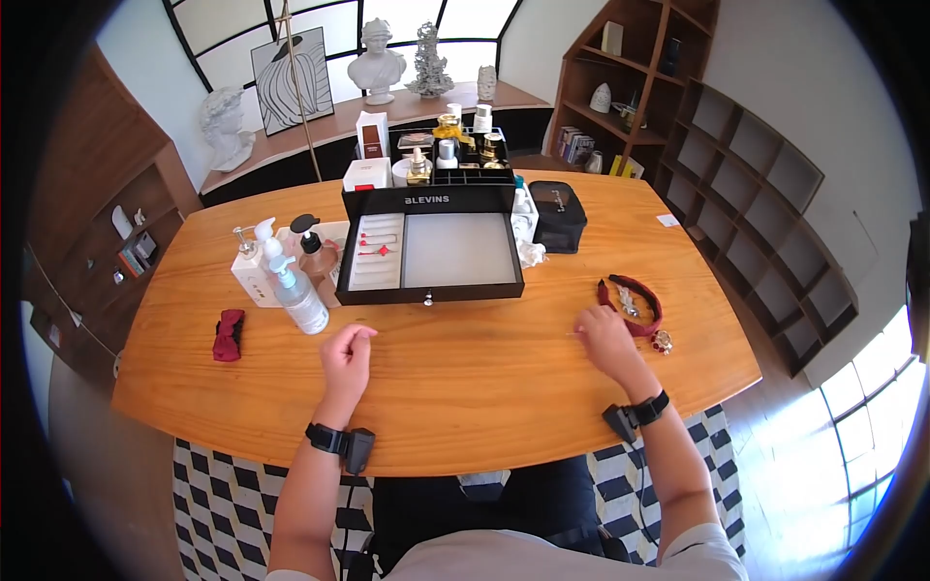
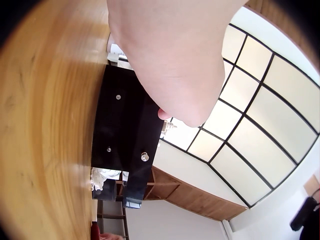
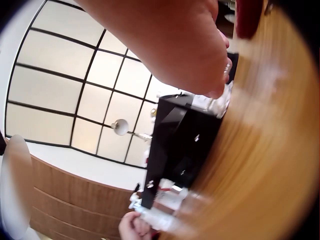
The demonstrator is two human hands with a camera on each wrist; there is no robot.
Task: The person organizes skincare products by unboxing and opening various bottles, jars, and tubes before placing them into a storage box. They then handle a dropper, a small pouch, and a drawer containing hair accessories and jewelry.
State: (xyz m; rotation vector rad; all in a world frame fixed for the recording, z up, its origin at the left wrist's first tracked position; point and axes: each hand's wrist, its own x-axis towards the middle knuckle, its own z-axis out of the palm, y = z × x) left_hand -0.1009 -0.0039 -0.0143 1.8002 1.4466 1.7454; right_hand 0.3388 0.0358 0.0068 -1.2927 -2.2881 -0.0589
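My right hand (image 1: 608, 344) is above the table just left of a dark red headband (image 1: 655, 315); its fingers are curled, and the right wrist view shows them pinching a small silvery piece (image 3: 227, 69), too small to identify. Beside and inside the headband lie a clear hair ornament (image 1: 628, 300) and a beaded piece (image 1: 662, 341). In front of the black box's drawer (image 1: 461, 290), my left hand (image 1: 346, 363) is loosely curled with nothing visible in it. The pulled-out drawer holds red jewellery (image 1: 376, 250) in its left part; its right part is a pale compartment (image 1: 460, 250).
Pump bottles (image 1: 302, 300) and a white dispenser (image 1: 254, 276) stand left of the drawer. A dark red bow (image 1: 229, 335) lies at the left. Cosmetics (image 1: 448, 153) fill the box top. A black mesh case (image 1: 559, 218) and crumpled white tissue (image 1: 531, 254) are on the right.
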